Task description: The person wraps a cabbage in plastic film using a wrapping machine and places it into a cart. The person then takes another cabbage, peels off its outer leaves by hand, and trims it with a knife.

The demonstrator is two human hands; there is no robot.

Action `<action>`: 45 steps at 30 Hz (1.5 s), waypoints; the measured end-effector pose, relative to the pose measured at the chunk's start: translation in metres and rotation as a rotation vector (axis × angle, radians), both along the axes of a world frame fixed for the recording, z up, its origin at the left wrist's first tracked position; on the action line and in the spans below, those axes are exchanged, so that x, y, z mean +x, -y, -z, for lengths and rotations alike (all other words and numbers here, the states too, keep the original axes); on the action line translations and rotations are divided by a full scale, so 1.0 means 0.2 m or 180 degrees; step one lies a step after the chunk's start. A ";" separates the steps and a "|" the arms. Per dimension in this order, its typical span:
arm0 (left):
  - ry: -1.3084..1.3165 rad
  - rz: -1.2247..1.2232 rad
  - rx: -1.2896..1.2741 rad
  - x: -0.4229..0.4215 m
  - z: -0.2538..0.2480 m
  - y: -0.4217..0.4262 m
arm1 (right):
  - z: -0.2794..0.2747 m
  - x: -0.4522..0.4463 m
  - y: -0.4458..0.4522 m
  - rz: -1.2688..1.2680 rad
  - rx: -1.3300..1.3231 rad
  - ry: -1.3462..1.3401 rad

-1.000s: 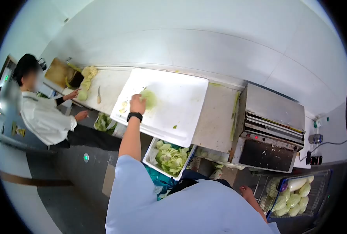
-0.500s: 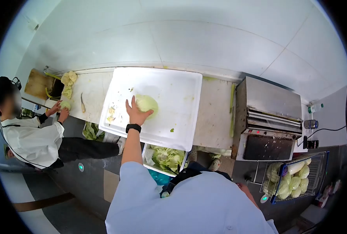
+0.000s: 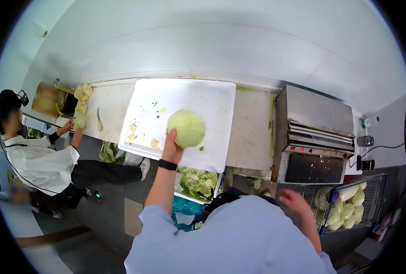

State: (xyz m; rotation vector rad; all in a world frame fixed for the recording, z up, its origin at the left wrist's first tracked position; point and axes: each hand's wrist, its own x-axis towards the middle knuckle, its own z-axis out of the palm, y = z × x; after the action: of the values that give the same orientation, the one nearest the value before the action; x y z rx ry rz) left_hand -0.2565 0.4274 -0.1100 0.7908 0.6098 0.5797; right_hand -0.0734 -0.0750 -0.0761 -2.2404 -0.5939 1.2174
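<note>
My left hand [image 3: 172, 147] is clamped on a round, pale green cabbage [image 3: 186, 128] at the centre of the frame, its thumb along the smooth, veined leaves and its fingers hidden. The cabbage is over a glossy white tray [image 3: 212, 98] with rounded corners, dotted with ragged leaf scraps [image 3: 132, 132]; I can't tell whether it touches the tray. The tray sits on a pale, stained counter [image 3: 251, 132]. Below it, crumpled leaves [image 3: 198, 181] fill a white crate [image 3: 219, 186].

My left arm [image 3: 159, 196] reaches up from the lower middle, a black band [image 3: 167, 165] at the wrist. At lower right, my right hand [image 3: 295, 202] hangs near the wire cart [image 3: 372, 196]; I can't tell how its fingers stand.

Since the earlier frame, the cabbage has shifted right, the spread left hand has closed around it, and the right hand has come up into clearer view.
</note>
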 end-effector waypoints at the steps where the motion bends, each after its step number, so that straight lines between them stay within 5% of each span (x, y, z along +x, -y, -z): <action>1: 0.0300 0.0281 -0.0193 0.03 -0.05 0.10 | -0.15 0.04 -0.12 -0.0001 0.0282 0.0015; 5: 0.0891 0.1088 -0.0477 0.24 -0.35 0.62 | -0.46 0.16 -0.34 -0.0123 0.2209 0.0842; 11: 0.1024 0.1853 -0.1165 0.55 -0.64 1.39 | -0.70 0.39 -0.15 -0.0794 0.3032 0.1755; 13: 0.0700 0.2103 -0.0667 0.64 -0.77 1.62 | -0.65 0.50 0.03 -0.0543 0.3243 0.1725; 16: 0.0195 0.2664 0.0403 0.76 -0.86 1.83 | -0.50 0.62 0.35 0.0522 0.4078 -0.0148; 21: -0.0503 0.2144 0.1688 0.90 -0.78 2.07 | -0.38 0.65 0.64 0.1861 0.4060 -0.2254; 28: -0.0236 0.1401 0.2311 1.04 -0.72 2.32 | -0.37 0.73 0.75 0.1929 0.3999 -0.3238; 30: -0.0184 0.0929 0.2752 1.07 -0.77 2.37 | -0.37 0.73 0.77 0.1973 0.3950 -0.3064; 33: -0.0101 0.0699 0.4970 1.12 -0.92 2.37 | -0.36 0.74 0.80 0.1855 0.3931 -0.2852; 37: -0.0210 0.1149 0.4971 1.23 -1.02 2.31 | -0.36 0.73 0.77 0.1877 0.4072 -0.1815; 43: -0.0448 0.2052 0.4403 1.24 -0.96 2.31 | -0.26 0.82 0.78 0.0330 0.3792 0.2486; 45: -0.0589 0.2075 0.4106 1.22 -0.83 2.35 | -0.18 0.81 0.78 0.0281 0.3671 0.2446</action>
State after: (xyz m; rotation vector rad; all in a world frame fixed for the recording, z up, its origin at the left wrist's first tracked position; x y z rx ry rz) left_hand -0.0129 -0.0434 0.0561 2.1685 0.0323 0.2289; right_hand 0.0894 -0.2317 -0.0408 -1.5569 -1.0875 -0.1740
